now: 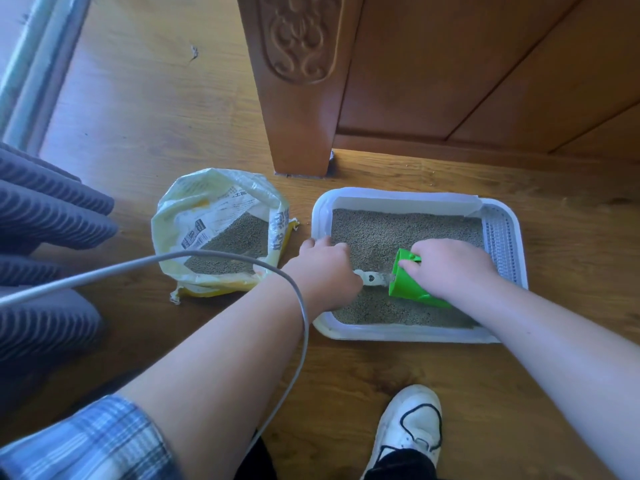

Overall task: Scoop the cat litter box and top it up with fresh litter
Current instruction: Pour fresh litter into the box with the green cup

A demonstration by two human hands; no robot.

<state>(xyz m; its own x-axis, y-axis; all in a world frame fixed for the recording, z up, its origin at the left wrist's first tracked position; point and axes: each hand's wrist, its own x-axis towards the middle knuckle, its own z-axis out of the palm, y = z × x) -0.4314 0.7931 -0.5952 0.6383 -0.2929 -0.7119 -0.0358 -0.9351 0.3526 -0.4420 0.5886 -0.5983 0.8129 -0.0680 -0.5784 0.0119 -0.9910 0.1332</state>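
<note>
Wood floor: cable crosses litter bag beside tray.

The wood-grain floor carries a white litter box filled with grey granules, set near the foot of a carved wooden furniture leg. Left of the box, close but apart from it, an opened yellow-and-white litter bag slumps on the boards. A white shoe stands near the box's near edge.
</note>
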